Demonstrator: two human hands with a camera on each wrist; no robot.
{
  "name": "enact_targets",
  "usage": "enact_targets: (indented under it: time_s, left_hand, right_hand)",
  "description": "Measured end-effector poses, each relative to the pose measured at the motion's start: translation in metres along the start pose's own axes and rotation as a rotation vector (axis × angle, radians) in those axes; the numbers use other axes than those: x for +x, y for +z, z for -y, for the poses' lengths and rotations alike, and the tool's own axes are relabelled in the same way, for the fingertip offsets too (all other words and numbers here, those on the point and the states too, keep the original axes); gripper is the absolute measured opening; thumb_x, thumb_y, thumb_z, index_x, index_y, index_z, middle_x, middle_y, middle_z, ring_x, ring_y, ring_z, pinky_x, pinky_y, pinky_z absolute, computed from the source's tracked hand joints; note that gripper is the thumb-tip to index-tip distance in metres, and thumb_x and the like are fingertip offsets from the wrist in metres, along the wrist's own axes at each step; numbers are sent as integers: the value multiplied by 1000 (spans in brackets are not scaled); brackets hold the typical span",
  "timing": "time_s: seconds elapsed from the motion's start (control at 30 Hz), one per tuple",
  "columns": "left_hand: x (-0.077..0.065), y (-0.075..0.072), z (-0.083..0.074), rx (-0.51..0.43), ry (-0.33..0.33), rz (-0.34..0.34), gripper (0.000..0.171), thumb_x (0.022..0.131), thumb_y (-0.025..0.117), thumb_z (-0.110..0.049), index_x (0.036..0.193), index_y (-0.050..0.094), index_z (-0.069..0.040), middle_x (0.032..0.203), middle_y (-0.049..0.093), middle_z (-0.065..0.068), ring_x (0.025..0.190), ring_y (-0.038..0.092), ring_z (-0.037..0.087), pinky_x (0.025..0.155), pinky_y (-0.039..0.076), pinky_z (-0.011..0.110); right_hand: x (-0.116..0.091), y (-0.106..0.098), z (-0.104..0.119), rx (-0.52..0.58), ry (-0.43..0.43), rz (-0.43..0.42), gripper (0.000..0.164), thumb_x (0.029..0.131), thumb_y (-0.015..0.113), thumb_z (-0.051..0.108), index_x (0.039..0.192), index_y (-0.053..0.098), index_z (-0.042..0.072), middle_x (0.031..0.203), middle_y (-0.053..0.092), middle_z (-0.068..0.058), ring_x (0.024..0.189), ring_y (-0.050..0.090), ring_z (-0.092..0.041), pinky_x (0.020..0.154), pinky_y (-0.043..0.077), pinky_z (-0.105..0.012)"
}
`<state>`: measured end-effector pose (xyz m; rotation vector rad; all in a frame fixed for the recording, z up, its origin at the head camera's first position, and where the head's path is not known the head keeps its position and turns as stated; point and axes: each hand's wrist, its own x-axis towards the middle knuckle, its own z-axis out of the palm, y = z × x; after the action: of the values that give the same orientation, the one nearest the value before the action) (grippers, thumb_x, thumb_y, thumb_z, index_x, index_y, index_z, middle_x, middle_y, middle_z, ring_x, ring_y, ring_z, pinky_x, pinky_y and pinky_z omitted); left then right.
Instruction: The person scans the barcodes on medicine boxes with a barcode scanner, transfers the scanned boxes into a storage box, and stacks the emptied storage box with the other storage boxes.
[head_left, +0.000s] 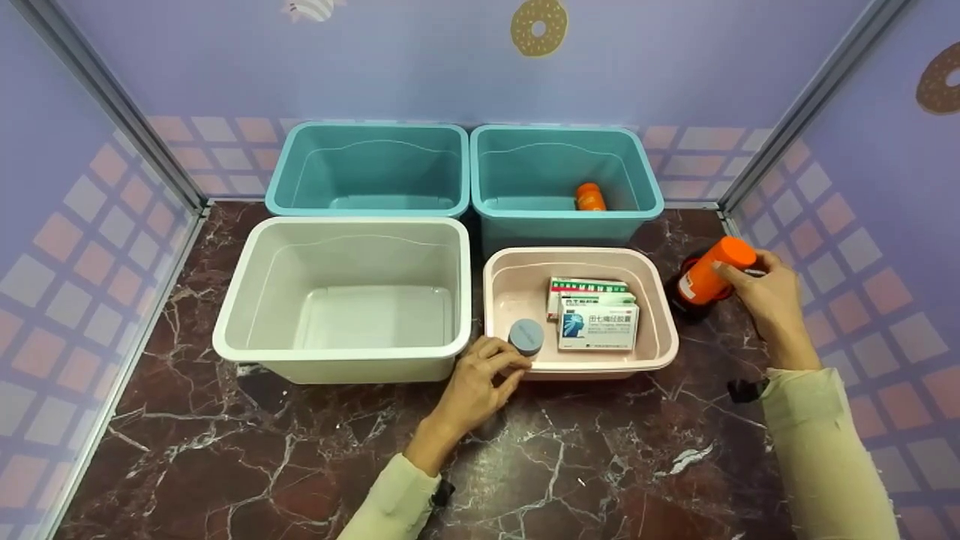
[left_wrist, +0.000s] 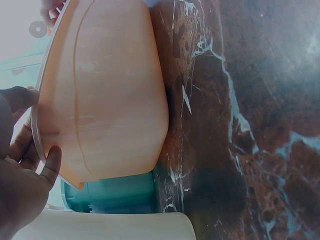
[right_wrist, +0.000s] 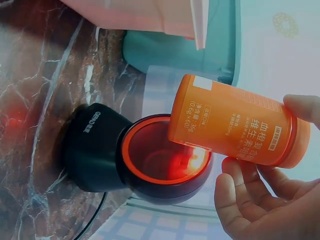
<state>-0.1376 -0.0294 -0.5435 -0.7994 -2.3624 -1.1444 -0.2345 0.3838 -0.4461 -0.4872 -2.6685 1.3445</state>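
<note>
My right hand [head_left: 772, 296] pinches an orange vitamin bottle [right_wrist: 232, 120] near its cap end, thumb on one side and fingers on the other. The bottle is tilted, its base close over the lit red window of a black barcode scanner [right_wrist: 97, 147]. In the head view the bottle hides much of that scanner. My left hand [head_left: 480, 382] grips the rim of the pink bin [left_wrist: 110, 90] at its front left corner, fingers over the edge. Inside that bin stand several medicine boxes [head_left: 598, 328] and a round container with a grey-blue lid [head_left: 526, 337].
Left of the pink bin stands a larger white bin [head_left: 341, 356]. Behind are a left teal bin [head_left: 367, 210] and a right teal bin [head_left: 562, 225], the latter holding another orange bottle [head_left: 590, 196]. Patterned walls enclose the marbled table [head_left: 300, 457]. A cable [right_wrist: 92, 215] trails from the scanner.
</note>
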Motion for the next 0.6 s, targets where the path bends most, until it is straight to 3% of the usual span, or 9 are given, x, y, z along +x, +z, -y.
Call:
enact_targets:
  time_s: [0.6]
  left_hand:
    - [0, 0, -1, 0, 1, -13, 10, 85, 77, -13, 94, 76, -18, 98, 67, -4, 100, 60, 15, 93, 49, 31]
  right_hand:
    - [-3, 3, 28, 119, -19, 23, 63, 87, 75, 35, 140, 51, 10, 103, 57, 16, 92, 56, 0, 76, 49, -12]
